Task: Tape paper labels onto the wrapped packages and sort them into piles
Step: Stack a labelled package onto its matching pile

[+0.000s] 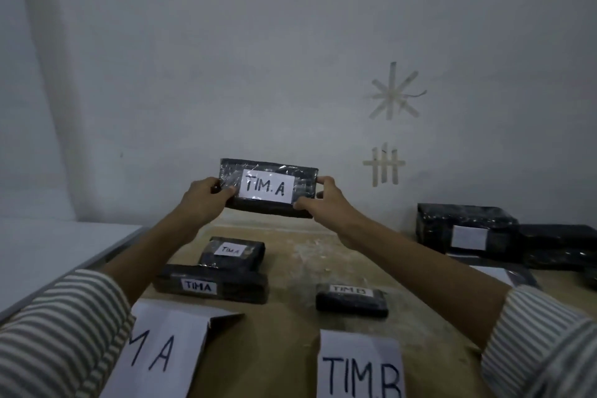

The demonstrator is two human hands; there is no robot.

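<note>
Left hand [206, 195] & right hand [326, 195] are pinching the labelled TIM.A pkg [268, 187] aloft; two A's, one B piled; more pkgs [465, 229] waiting at right.

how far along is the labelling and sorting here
Done: the TIM A pile holds two labelled packages, and one TIM B package lies behind the TIM B sheet. In hand: the left hand and right hand hold up the TIM.A package, taped, not yet piled. Left: at least two wrapped packages at far right, one with a label I cannot read.
</note>
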